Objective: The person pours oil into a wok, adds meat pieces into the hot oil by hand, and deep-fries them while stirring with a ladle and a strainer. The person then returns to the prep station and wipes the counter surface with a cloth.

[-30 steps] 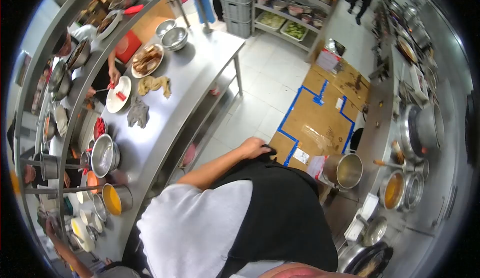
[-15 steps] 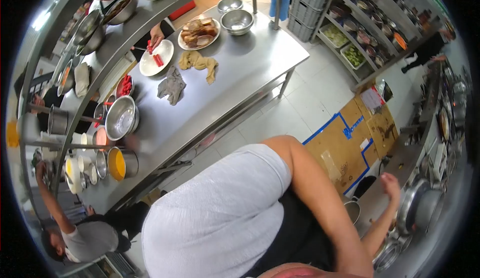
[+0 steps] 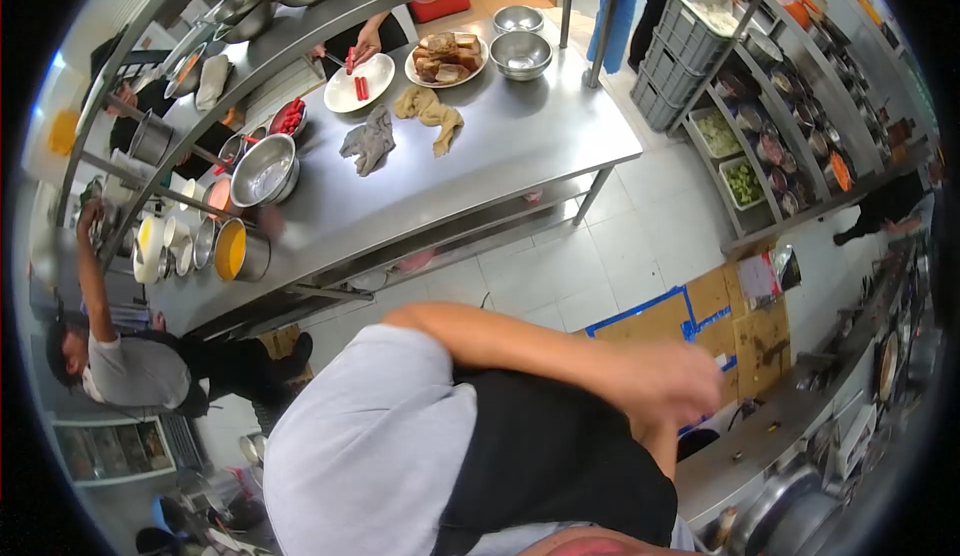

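Note:
My left hand [image 3: 668,376] is smeared by motion at the right of the picture, in front of my black apron [image 3: 550,456] and above the taped cardboard. Its fingers do not show clearly, nor does anything in them. My right forearm [image 3: 657,443] rises from below to meet it. The right hand is mostly hidden behind or against the left one. Beneath them, brown cardboard [image 3: 762,341] with blue tape lies along the floor.
The steel table [image 3: 520,161] at upper left bears bowls, a meat plate [image 3: 447,60], cloths and pots. A co-worker's hand [image 3: 368,41] holds something red over a white plate [image 3: 350,99]. Another co-worker [image 3: 140,371] is at left. Shelves and crates [image 3: 668,74] stand upper right.
The view has swung. My left hand, first on black cloth at my front, is now at the right beside my other hand. My right hand, raised half a second ago, is now mostly hidden.

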